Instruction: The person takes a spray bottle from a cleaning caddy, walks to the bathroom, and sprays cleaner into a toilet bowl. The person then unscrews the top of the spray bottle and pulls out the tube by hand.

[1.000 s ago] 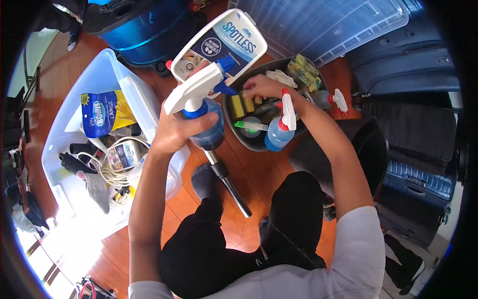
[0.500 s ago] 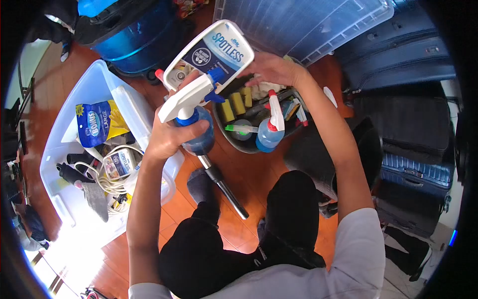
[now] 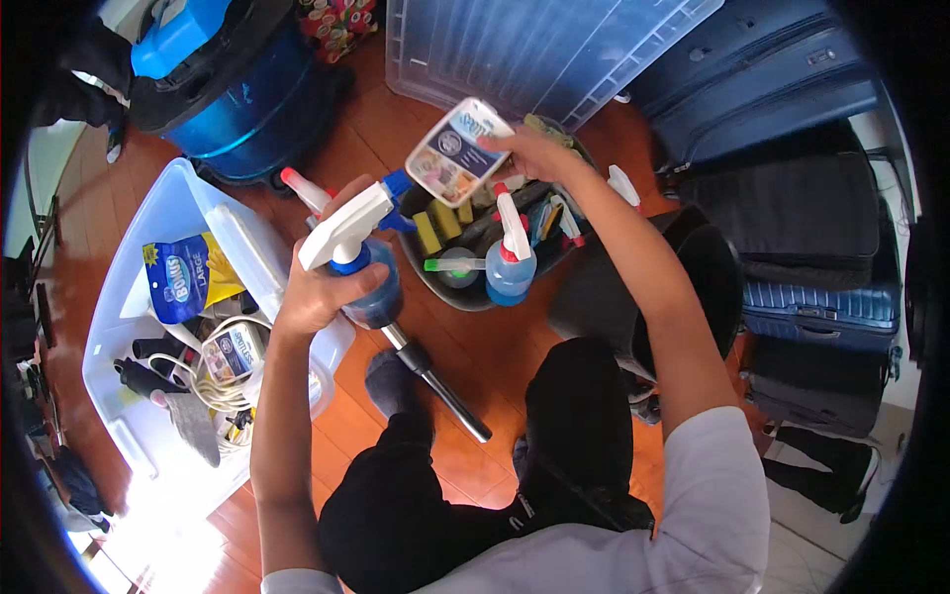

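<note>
My left hand (image 3: 315, 292) is closed around a spray bottle (image 3: 376, 294) with blue liquid and a white-and-blue trigger head. Behind that hand shows a red-tipped white spray head (image 3: 309, 190); what supports it is hidden. My right hand (image 3: 534, 158) grips the edge of a white Spotless tub (image 3: 457, 156), tilted above a dark round basin (image 3: 465, 300). Inside the basin are yellow sponges (image 3: 427, 233), brushes and cloths. A red-and-white-topped spray bottle (image 3: 511, 272) with blue liquid stands at its near side.
On my left, a translucent bin (image 3: 109, 361) holds a glove packet (image 3: 188, 277), a second Spotless tub (image 3: 235, 353) and cords. A metal tube (image 3: 440, 388) lies between my feet. Around are a blue drum vacuum (image 3: 242, 124), a clear plastic lid (image 3: 524, 49), a dark bucket (image 3: 708, 287) and suitcases (image 3: 792, 213).
The Spotless tub has come away from beside my left hand, lower and to the right, now gripped by my right hand. My left hand still holds its spray bottle.
</note>
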A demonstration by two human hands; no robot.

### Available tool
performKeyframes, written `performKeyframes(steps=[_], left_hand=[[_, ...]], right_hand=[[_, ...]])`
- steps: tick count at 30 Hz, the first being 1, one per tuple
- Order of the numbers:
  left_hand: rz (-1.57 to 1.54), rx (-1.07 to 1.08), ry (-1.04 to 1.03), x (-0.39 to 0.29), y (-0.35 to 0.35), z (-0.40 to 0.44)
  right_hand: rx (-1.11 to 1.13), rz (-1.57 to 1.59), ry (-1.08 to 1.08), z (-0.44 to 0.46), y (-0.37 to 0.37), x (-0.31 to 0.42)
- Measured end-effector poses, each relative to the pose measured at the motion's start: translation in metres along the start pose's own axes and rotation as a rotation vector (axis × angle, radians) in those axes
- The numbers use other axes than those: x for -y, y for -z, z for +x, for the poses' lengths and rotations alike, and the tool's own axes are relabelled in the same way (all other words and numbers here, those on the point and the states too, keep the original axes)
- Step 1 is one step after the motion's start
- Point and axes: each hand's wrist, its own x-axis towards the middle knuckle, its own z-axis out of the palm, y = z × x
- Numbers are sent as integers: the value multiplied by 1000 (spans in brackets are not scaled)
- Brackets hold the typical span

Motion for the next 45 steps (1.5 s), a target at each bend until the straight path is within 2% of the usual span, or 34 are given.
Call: performKeyframes(steps=[1, 5, 7, 8, 10, 11, 14, 16, 17, 18, 19, 20, 21, 22, 23, 24, 25, 27, 30, 32, 33, 34, 36, 38, 40, 41, 43, 44, 45], left_hand=[[49, -7, -12, 5, 3, 0], [206, 55, -112, 14, 13, 6], [179, 32, -79, 10, 10, 3], [149, 7, -47, 8, 8, 2], [179, -29, -62, 8, 8, 2], [205, -67, -77, 8, 8, 1], [309, -79, -98, 9, 9, 1], [373, -237, -48, 14, 10, -2], [464, -269, -74, 23, 20, 1], [311, -274, -132, 25, 17, 7], [376, -230, -190, 37, 32, 10], [318, -240, -70, -3, 10, 8], [351, -188, -90, -21, 3, 9], [388, -138, -101, -42, 1, 10], [409, -144, -140, -64, -12, 7], [435, -153, -185, -89, -28, 8], [381, -139, -181, -121, -51, 4], [311, -107, -156, -191, -111, -11], [316, 52, -196, -273, -180, -37], [245, 91, -155, -316, -232, -62], [130, 142, -74, -328, -252, -72], [138, 203, -80, -391, -305, -102], [147, 302, 20, -402, -339, -113], [192, 351, -65, -416, -383, -128], [342, 521, -149, -425, -428, -145], [256, 558, -176, -420, -451, -153], [341, 601, -208, -444, -508, -189], [253, 626, -208, -444, -536, -205], [294, 696, -273, -450, -566, -218]], right_hand=[[-22, -15, -124, 5, 10, -11], [-93, -143, -156, 15, 7, -38], [-158, -463, -194, 22, -1, -37], [-162, -458, -195, 27, 1, -40], [-58, -1033, -116, 41, 9, -46], [-116, -1226, -105, 40, 5, -48], [-196, -1247, -112, 23, 0, -16], [-290, -1015, -24, -41, -23, 40], [-436, -942, 170, -94, -46, 66], [-462, -748, 296, -147, -62, 89], [-533, -710, 556, -178, -68, 81], [-543, -520, 612, -226, -87, 90], [-490, -387, 484, -273, -103, 98], [-622, -189, 503, -291, -125, 75], [-750, -62, 563, -311, -153, 62], [-608, 145, 540, -335, -171, 56], [-540, 343, 419, -355, -191, 47], [-444, 315, -51, -410, -221, 77], [-480, 393, -77, -475, -261, 128], [-459, 306, -152, -550, -266, 203], [-495, 312, -133, -575, -266, 213], [-520, 306, -92, -597, -269, 211], [-537, 276, -43, -641, -269, 205], [-899, -384, 60, -702, -264, 189], [-863, -361, -13, -775, -254, 171], [-889, -421, 23, -802, -252, 140], [-742, -216, -300, -893, -251, 154], [-775, -233, -350, -936, -263, 174], [-786, -269, -398, -973, -268, 184]])
